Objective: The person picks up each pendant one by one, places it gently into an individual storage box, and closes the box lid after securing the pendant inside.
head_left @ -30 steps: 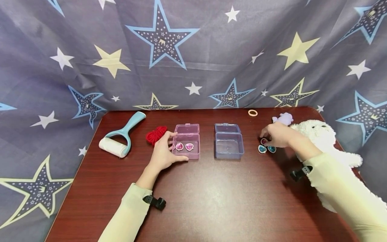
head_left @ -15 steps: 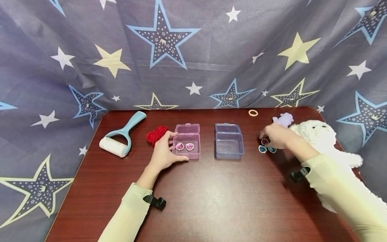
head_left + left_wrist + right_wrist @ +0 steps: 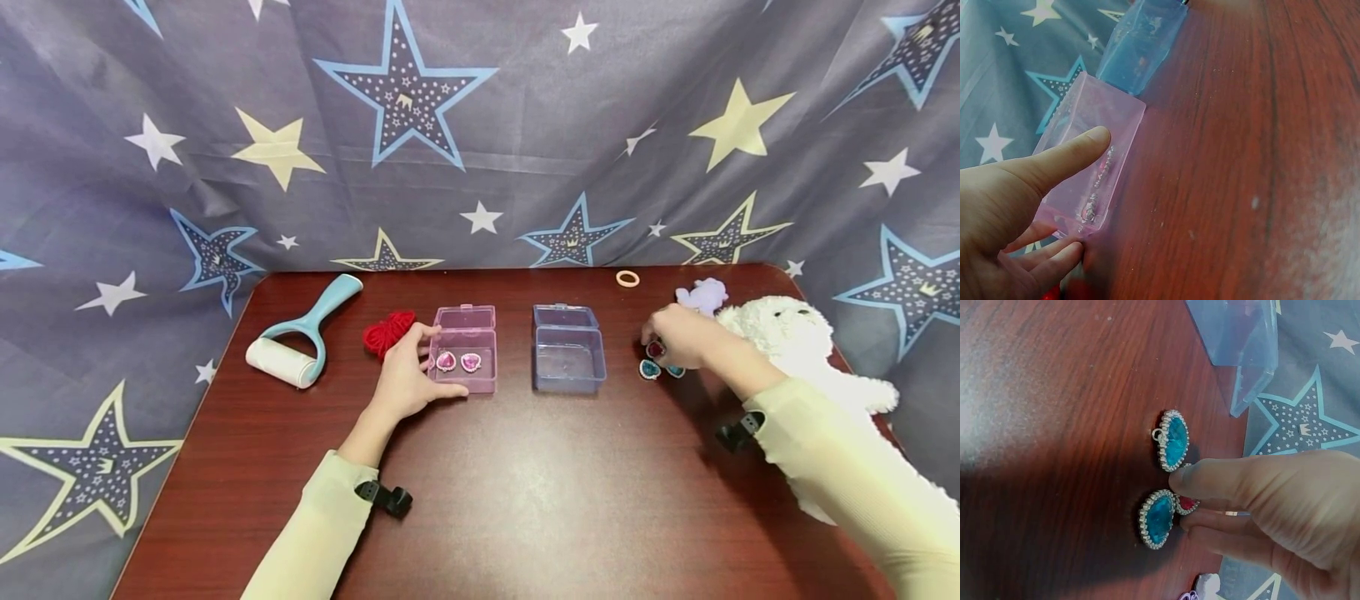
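Observation:
My left hand (image 3: 403, 375) holds the open-lidded clear pink box (image 3: 486, 382) at its left end. The thumb lies along the front wall and the other fingers are at the left side. Two pink gem charms (image 3: 471, 362) lie inside. My right hand (image 3: 684, 335) pinches a red gem charm (image 3: 1187, 503) between thumb and fingers, which partly hide it. Beside it on the table lie two teal gem charms with beaded silvery rims, one near the thumb (image 3: 1175, 442) and the other teal charm (image 3: 1158, 519) just below it in the right wrist view.
A clear blue box (image 3: 568, 379) stands with its lid up between the hands. Red yarn (image 3: 387, 333) and a lint roller (image 3: 281, 362) lie left. A peach ring (image 3: 627, 279), a purple toy (image 3: 703, 296) and a white plush (image 3: 787, 337) are at right. A star-patterned curtain hangs behind.
My right hand has shifted very slightly left at the charms, covering more of the right teal one; the red charm has moved slightly. The left hand stays at the pink box.

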`<move>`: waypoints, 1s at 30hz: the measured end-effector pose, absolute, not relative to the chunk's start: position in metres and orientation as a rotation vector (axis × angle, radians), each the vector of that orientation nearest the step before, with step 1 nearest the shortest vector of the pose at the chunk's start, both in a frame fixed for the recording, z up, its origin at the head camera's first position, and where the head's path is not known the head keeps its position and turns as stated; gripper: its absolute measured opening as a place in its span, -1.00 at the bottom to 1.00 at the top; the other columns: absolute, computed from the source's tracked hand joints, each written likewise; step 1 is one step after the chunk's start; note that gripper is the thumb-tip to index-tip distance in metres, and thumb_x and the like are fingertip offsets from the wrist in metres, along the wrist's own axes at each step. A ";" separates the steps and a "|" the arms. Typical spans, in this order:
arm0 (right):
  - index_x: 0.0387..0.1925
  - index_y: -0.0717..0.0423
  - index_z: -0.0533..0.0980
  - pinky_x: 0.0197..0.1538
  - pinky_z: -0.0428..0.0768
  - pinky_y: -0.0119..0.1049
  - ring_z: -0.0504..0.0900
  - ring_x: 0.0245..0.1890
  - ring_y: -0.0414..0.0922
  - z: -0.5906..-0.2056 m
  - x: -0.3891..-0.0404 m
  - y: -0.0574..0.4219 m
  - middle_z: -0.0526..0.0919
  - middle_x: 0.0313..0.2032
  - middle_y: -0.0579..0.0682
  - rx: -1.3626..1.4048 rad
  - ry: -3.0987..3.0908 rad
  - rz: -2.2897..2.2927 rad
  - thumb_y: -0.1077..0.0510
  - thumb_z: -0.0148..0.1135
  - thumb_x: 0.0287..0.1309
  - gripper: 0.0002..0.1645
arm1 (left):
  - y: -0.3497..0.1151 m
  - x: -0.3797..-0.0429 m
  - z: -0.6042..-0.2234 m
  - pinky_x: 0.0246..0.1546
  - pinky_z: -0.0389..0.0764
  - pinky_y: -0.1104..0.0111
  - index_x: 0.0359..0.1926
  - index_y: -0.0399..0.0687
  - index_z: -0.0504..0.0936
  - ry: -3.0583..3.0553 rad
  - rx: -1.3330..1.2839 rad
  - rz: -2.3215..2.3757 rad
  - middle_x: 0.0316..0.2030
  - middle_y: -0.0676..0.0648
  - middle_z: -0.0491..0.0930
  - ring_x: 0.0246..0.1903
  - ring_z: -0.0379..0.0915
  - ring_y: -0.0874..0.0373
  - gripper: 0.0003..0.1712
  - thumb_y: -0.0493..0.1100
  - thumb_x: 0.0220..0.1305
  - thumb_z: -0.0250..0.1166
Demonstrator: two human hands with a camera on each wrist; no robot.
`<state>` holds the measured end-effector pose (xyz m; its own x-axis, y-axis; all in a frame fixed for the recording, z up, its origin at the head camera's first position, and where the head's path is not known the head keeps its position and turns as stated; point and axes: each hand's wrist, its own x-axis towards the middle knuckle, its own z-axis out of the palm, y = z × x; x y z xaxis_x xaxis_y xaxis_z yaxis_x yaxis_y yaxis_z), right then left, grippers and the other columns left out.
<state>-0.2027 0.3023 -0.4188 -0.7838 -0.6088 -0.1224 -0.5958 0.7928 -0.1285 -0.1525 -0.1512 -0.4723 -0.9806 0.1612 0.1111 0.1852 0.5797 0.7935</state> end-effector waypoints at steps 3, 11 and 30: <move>-0.35 0.17 0.74 -0.23 0.77 -0.05 0.75 -0.34 0.00 -0.419 -0.204 0.301 0.80 -0.39 0.01 -0.961 2.815 -0.112 0.30 0.59 -0.31 -0.68 | -0.151 -0.153 -0.472 0.20 0.76 0.05 0.31 -0.17 0.46 -2.769 -0.302 -1.392 0.35 -0.22 0.56 0.21 0.68 -0.21 0.17 -0.06 -0.36 0.88; -0.37 0.15 0.73 -0.18 0.79 -0.01 0.77 -0.35 0.00 -0.407 -0.213 0.302 0.78 -0.42 -0.05 -1.042 2.865 -0.090 0.34 0.49 -0.29 -0.72 | -0.151 -0.152 -0.473 0.19 0.76 0.05 0.31 -0.16 0.45 -2.781 -0.307 -1.383 0.34 -0.22 0.56 0.21 0.69 -0.20 0.17 -0.03 -0.35 0.88; -0.18 0.23 0.74 -0.07 0.76 0.05 0.77 -0.16 0.12 -0.352 -0.227 0.238 0.77 -0.21 0.16 -1.020 2.923 -0.166 0.35 0.44 -0.04 -0.71 | -0.153 -0.151 -0.470 0.21 0.75 0.03 0.33 -0.15 0.44 -2.792 -0.295 -1.383 0.34 -0.23 0.55 0.23 0.67 -0.21 0.17 -0.03 -0.32 0.87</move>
<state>-0.2270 0.2379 -0.3524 -0.7826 -0.6225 -0.0036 -0.6180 0.7777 -0.1148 -0.1508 -0.1529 -0.4705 -0.9822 0.1629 0.0933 0.1730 0.5917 0.7874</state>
